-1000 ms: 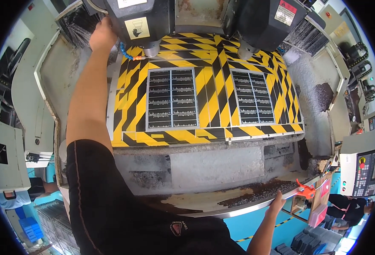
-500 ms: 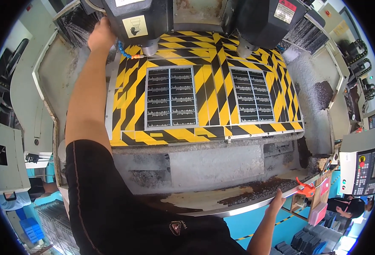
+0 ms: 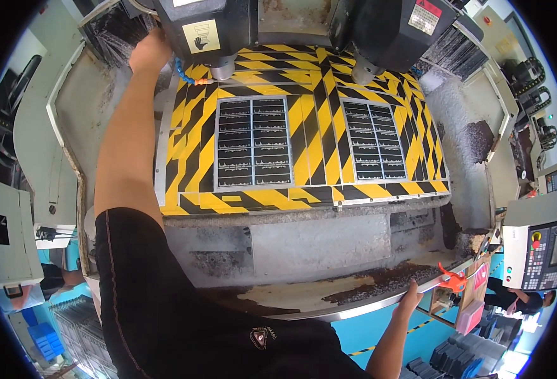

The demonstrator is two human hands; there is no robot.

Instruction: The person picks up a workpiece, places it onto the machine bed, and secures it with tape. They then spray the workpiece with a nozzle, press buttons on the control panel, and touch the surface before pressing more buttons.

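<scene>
My left arm stretches forward, and the left hand (image 3: pixel 150 53) is beside the black left spindle head (image 3: pixel 209 33). Its fingers are mostly hidden by that housing, so what they touch does not show. Just below it runs a blue and orange segmented coolant hose (image 3: pixel 185 75). My right hand (image 3: pixel 410 299) is low on the right, wrapped over the metal front rail (image 3: pixel 367 308) of the machine. An orange air gun (image 3: pixel 452 278) hangs a little to the right of it. Two framed fixtures (image 3: pixel 253 144) (image 3: pixel 375 140) hold rows of dark strips on the striped bed.
Yellow and black tape covers the machine bed (image 3: pixel 307 142). A second spindle head (image 3: pixel 395 31) hangs over its right half. Metal chips lie along the trough (image 3: pixel 379 287). On the right stand a control panel (image 3: pixel 537 256) and a pink box (image 3: pixel 470 317); another person (image 3: pixel 518 300) is beyond.
The view has shifted very slightly. My left hand stays by the spindle head with hardly any movement, and my right hand remains on the rail.
</scene>
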